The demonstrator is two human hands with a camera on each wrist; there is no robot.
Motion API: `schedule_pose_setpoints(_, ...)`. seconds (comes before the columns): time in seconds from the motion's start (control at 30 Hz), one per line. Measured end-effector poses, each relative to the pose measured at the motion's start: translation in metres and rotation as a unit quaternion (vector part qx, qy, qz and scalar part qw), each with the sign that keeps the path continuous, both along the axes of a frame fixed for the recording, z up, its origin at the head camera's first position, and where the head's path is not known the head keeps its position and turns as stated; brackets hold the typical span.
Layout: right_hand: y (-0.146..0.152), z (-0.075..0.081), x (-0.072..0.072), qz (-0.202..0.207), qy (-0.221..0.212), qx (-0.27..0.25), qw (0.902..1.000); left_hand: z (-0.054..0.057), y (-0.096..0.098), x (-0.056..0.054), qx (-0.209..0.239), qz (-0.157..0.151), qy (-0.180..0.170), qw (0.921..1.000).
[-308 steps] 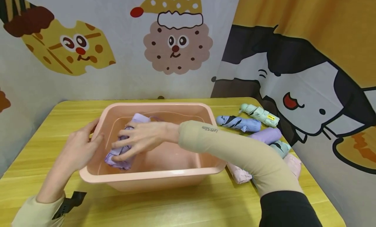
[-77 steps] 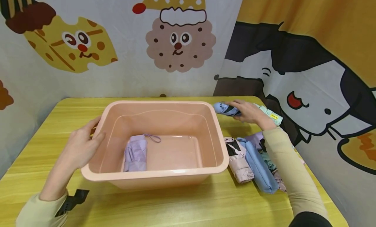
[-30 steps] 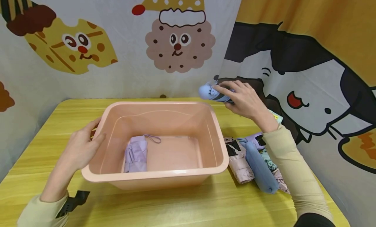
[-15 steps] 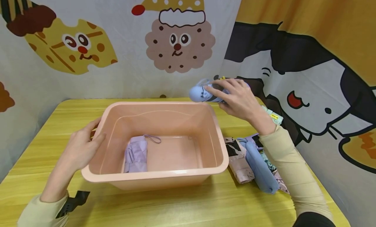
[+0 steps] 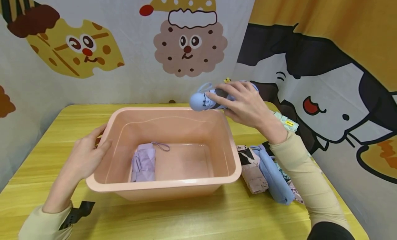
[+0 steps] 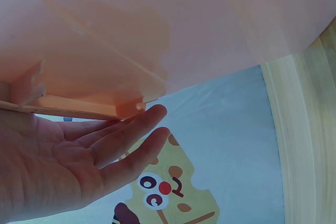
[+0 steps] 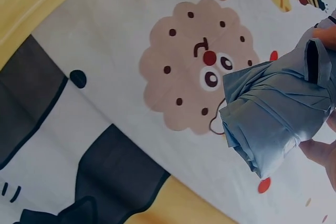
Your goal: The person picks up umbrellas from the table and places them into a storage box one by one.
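Note:
A folded light-blue umbrella (image 5: 198,101) with a round handle end, dark markings and a wrist loop is gripped by my right hand (image 5: 245,103) over the tub's back right corner. Its gathered fabric end (image 7: 278,114) fills the right side of the right wrist view. My left hand (image 5: 88,152) holds the left rim of a peach plastic tub (image 5: 173,110), thumb over the rim. In the left wrist view the fingers (image 6: 128,140) extend below the rim. Inside the tub, a folded lilac umbrella (image 5: 143,163) lies toward the left, its loop pointing right.
Right of the tub lie a pink-and-black folded umbrella (image 5: 252,169), a blue one (image 5: 274,178) and others partly hidden under my right forearm. A mint-green one (image 5: 286,122) lies farther back. A cartoon-printed curtain (image 5: 130,88) hangs behind the wooden table (image 5: 149,219).
My right hand has picked up the light-blue umbrella from the table's back right and carried it up and left to the tub's back rim. The left hand has stayed on the tub.

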State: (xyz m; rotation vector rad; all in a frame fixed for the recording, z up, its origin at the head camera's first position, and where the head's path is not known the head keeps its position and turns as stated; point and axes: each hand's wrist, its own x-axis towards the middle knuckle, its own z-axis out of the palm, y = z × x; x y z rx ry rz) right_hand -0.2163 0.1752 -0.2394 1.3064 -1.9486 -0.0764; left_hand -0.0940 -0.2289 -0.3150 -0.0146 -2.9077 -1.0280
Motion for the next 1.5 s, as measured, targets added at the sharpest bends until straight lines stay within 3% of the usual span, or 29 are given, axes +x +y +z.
schedule_pose_setpoints(0.7,-0.048,0.012,0.004,0.055,0.069,0.026,0.9958,0.003,0.002,-0.001,0.01,-0.002,-0.022,0.9997)
schedule_pose_setpoints(0.97,-0.068,0.011,0.004,0.07,0.06,0.031,0.9953,0.002,0.001,0.0,0.01,-0.002,-0.022,0.9997)
schedule_pose_setpoints(1.17,-0.083,0.008,0.005,0.092,0.077,0.024,0.9925,0.001,0.0,0.0,0.01,-0.002,-0.016,0.9998)
schedule_pose_setpoints(1.5,-0.101,0.001,0.011,0.105,0.105,0.081,0.9856,0.001,0.001,0.002,0.014,-0.002,-0.012,0.9998)
